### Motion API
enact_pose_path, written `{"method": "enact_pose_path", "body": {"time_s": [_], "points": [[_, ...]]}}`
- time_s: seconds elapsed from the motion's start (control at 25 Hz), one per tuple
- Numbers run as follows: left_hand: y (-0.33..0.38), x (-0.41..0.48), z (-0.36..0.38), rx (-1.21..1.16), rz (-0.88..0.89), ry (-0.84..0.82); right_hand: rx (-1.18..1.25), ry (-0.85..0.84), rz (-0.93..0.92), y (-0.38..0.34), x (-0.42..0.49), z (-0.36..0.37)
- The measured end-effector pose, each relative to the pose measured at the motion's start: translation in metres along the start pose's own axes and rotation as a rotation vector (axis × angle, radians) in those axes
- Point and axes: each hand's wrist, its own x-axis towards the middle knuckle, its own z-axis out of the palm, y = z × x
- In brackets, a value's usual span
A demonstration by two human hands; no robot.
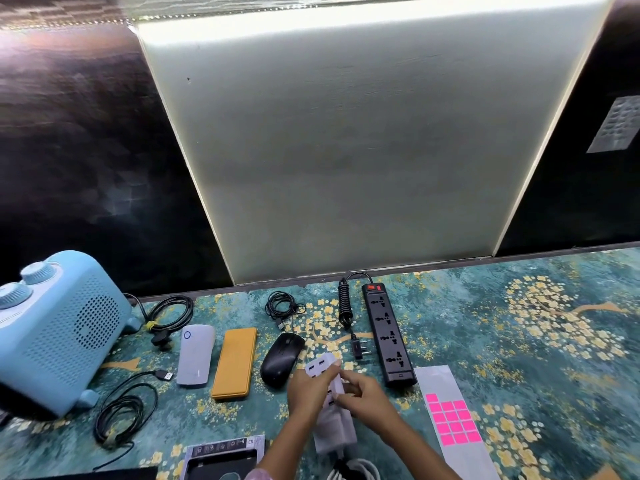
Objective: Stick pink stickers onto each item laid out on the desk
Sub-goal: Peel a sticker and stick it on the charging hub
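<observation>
A white USB charger block [323, 367] lies on the patterned desk mat between the black mouse [281, 358] and the black power strip [388, 337]. My left hand [308, 389] grips its left side. My right hand [363, 396] has its fingertips on the charger's top, curled as in a pinch; whether a sticker is under them is hidden. A grey backing sheet [446, 386] carrying several pink square stickers [453, 422] lies to the right. Also laid out are a white power bank [194, 355], a yellow case [234, 362] and a blue heater [52, 341].
Coiled black cables [123, 417] lie at the left and behind the mouse. A metal drive caddy [221, 457] and a white cable [353, 471] sit at the front edge. A lit white panel [346, 150] stands behind the desk.
</observation>
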Motion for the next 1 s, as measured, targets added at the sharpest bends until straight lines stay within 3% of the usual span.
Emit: {"method": "enact_pose_path", "body": {"time_s": [0.2,0.36,0.6,0.8,0.88,1.0], "points": [[-0.007,0.004,-0.002,0.253,0.085,-0.076,-0.141,0.126,0.110,0.010,0.003,-0.006],[-0.015,0.003,-0.006,0.426,0.156,-0.096,-0.374,0.142,0.001,0.016,0.002,-0.012],[-0.023,-0.002,-0.011,0.503,0.134,-0.049,-0.464,0.110,0.027,0.022,0.004,-0.010],[-0.023,-0.001,-0.013,0.497,0.100,-0.087,-0.451,0.112,-0.060,0.024,0.000,-0.012],[-0.019,-0.002,-0.011,0.451,0.158,-0.055,-0.425,0.228,-0.137,0.024,-0.004,-0.017],[-0.012,-0.004,-0.003,0.415,0.396,0.072,-0.318,0.483,-0.236,0.026,-0.011,-0.036]]}}
